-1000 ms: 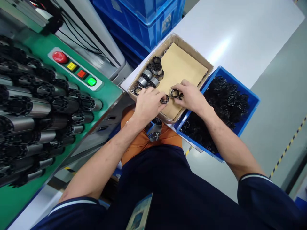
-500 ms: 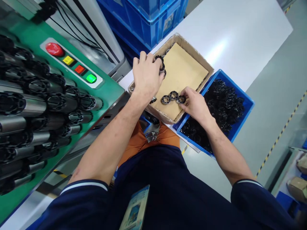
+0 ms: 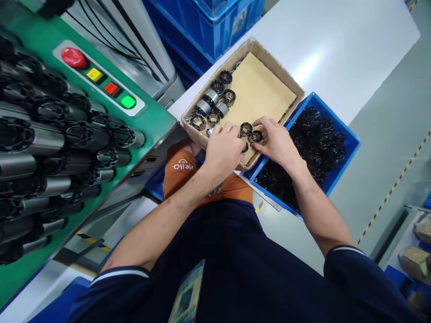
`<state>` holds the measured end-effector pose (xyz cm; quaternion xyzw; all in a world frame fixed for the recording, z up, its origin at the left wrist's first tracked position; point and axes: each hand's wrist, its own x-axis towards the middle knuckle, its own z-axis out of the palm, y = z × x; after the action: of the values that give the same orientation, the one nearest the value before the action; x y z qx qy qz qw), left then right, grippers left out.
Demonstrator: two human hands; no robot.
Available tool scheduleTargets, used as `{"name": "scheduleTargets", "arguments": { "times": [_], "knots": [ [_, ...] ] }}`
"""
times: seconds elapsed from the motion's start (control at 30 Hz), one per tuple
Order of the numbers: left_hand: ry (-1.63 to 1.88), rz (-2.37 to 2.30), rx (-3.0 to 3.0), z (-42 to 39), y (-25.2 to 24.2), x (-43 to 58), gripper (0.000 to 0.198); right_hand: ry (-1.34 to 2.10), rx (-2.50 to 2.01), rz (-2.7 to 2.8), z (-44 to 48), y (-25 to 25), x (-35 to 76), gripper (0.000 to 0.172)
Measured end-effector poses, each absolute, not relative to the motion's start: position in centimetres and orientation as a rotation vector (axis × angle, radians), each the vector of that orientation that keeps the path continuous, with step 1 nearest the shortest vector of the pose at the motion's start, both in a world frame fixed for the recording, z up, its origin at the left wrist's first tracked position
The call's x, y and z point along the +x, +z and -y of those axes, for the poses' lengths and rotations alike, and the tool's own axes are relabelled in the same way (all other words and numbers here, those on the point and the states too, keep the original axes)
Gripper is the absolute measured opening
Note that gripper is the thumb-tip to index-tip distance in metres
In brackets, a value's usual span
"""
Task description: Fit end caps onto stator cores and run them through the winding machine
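Several ring-shaped stator cores with toothed black ends lie on a tan cardboard sheet (image 3: 266, 85) inside a plastic-lined carton (image 3: 292, 80). My left hand (image 3: 224, 150) is at the carton's near side, its fingers curled over a stator core (image 3: 245, 147) that they partly hide. My right hand (image 3: 278, 144) pinches another stator core (image 3: 256, 136) by its edge between thumb and fingers. Against these two sits a third stator core (image 3: 246, 129). More stator cores with silver sides, such as one standing upright (image 3: 229, 97), fill the carton's left side.
A blue bin (image 3: 352, 143) of black plastic pieces stands right of the carton on the white table (image 3: 336, 40). Blue crates (image 3: 215, 31) are stacked behind. At left, a green machine (image 3: 158, 121) carries rows of silver-and-black cylinders and lit buttons (image 3: 128, 102).
My left hand has left the group of stator cores at the carton's left side and come right and nearer, beside my right hand. My right hand stays at its stator core.
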<state>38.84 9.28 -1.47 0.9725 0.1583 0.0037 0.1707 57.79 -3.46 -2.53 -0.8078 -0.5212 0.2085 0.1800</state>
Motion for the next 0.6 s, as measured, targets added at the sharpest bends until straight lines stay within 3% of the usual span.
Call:
{"name": "scheduleTargets", "arguments": {
  "times": [0.13,0.27,0.6],
  "knots": [
    [0.147,-0.600,2.716,-8.7,-1.9,38.8,0.029,0.614,-2.281,1.485,3.8,-1.2,57.1,0.064],
    [0.411,-0.612,2.599,-7.1,-2.0,33.9,0.021,0.510,-2.324,1.628,3.0,0.5,54.7,0.044],
    [0.812,-0.955,2.436,-2.9,-2.5,14.2,0.024,0.592,-2.609,1.707,-1.8,-0.1,52.8,0.042]
  ]
}}
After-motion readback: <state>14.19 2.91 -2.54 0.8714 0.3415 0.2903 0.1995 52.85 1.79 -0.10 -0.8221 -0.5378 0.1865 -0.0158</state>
